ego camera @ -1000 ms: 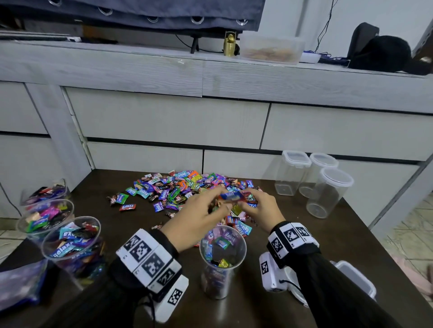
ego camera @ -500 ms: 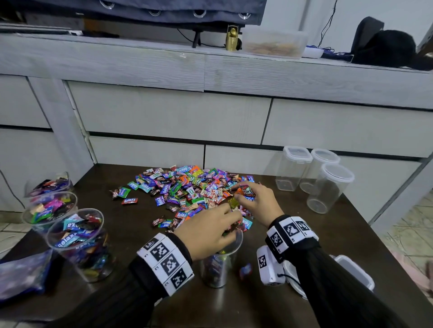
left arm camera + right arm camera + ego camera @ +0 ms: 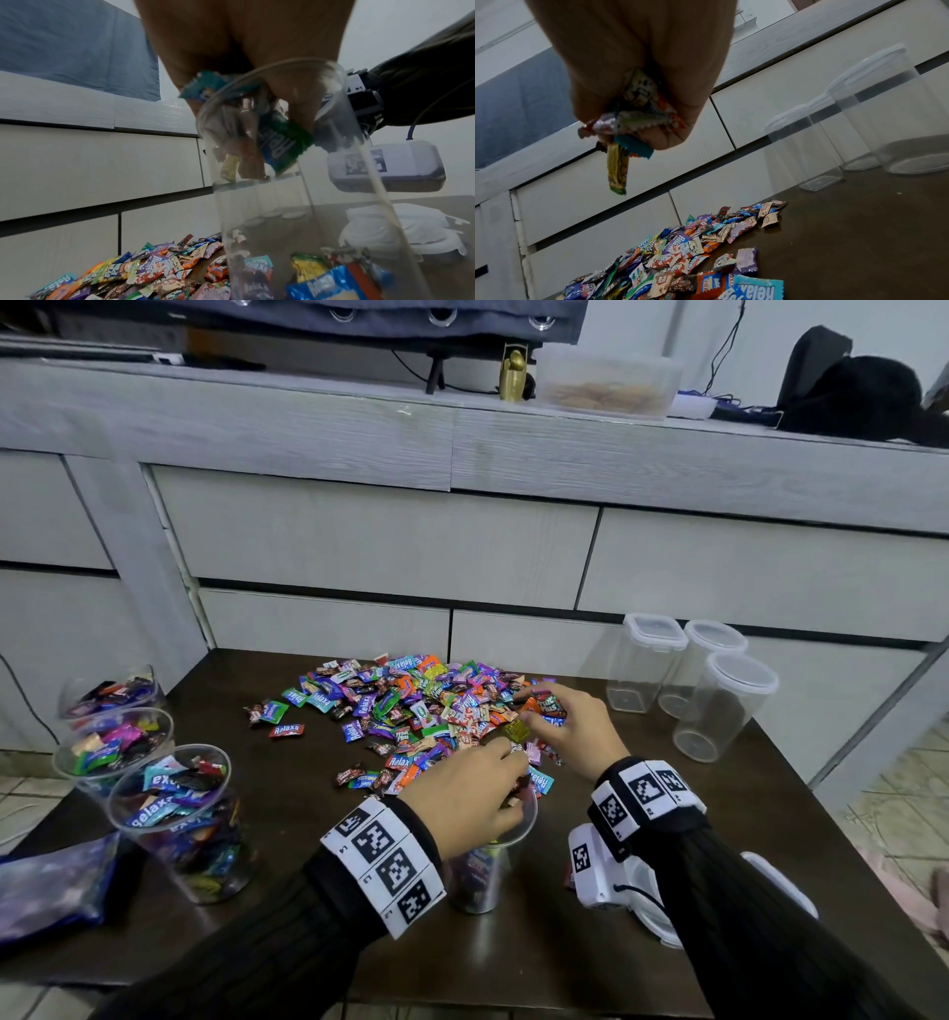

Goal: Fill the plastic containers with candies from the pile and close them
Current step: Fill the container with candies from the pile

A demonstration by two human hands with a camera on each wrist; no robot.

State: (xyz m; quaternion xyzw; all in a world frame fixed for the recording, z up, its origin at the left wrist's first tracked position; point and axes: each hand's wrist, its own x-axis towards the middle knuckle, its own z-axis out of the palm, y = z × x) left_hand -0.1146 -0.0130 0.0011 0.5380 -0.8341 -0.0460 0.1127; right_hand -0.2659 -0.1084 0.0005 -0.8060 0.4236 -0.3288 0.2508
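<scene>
We saw the left hand (image 3: 464,801) at lower centre of the head view, poised over the mouth of an open clear container (image 3: 485,870) that stood on the dark counter (image 3: 287,947). Its fingers were curled round a bunch of wrapped candies (image 3: 280,146), which the left wrist view showed hanging just inside the container's rim; more candies already lay in its bottom. Just to the right and slightly higher in the frame, the right hand (image 3: 575,729) sat over the near edge of the candy pile (image 3: 411,706), clenched on a small cluster of candies (image 3: 631,121), with a yellow wrapper dangling below the fingers. The pile spread across the middle of the counter. At the left edge of the frame we noted three filled containers (image 3: 177,819) without lids, heaped with candies, one behind the other. At the right stood three empty containers (image 3: 719,706) with lids on, close together. Loose white lids (image 3: 780,891) lay on the counter at lower right, partly hidden by the right forearm.
</scene>
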